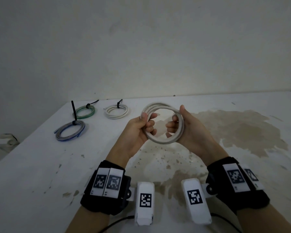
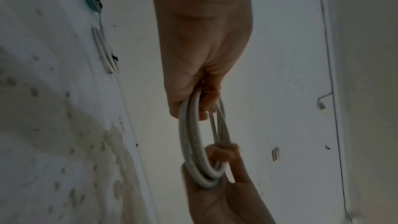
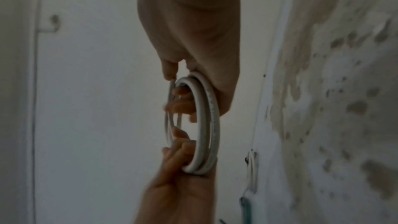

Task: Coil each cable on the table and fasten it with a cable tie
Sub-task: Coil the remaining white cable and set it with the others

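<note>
A white cable wound into a round coil [image 1: 163,140] hangs in the air above the table, held between both hands. My left hand [image 1: 145,122] grips its left side, thumb on top and fingers curled through the ring. My right hand [image 1: 175,125] grips the right side the same way. In the left wrist view the coil [image 2: 191,142] runs from my left hand [image 2: 204,101] down to the right hand [image 2: 219,163]. In the right wrist view the coil [image 3: 207,122] spans my right hand [image 3: 193,91] and the left hand [image 3: 185,152]. No tie shows on this coil.
Three tied coils lie at the table's [image 1: 40,174] far left: a green one [image 1: 85,111], a white one [image 1: 117,111] and a blue-grey one [image 1: 70,132], each with a black cable tie. A brown stain [image 1: 238,132] spreads over the right side. A wall stands behind.
</note>
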